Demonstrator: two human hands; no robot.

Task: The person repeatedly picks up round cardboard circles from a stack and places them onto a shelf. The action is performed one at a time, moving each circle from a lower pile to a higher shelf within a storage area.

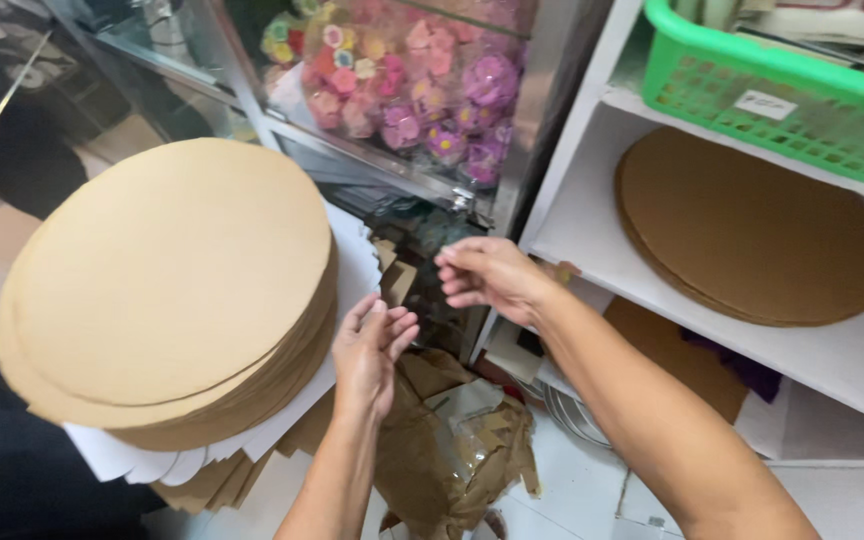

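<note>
— Your right forearm [652, 420] is nearest; what's at its fingers?
— Nothing: your right hand [487, 275] hovers loosely curled, empty.
— And your left hand [370, 355]?
— Fingers straight, pressed against the edge of one stack of round cardboard discs [172, 280], count unclear. Beyond your right fingertips, one shelf [592, 225] holds more discs [752, 225]; one green basket [772, 95] sits above.

Lighting as I see it: bright, even daylight. Glare on the white shelf [832, 370]; reflections on the glass cabinet [402, 90]. Right hand [487, 275] motion-blurred. Dark lower-left corner. Wide-angle bending at edges.
</note>
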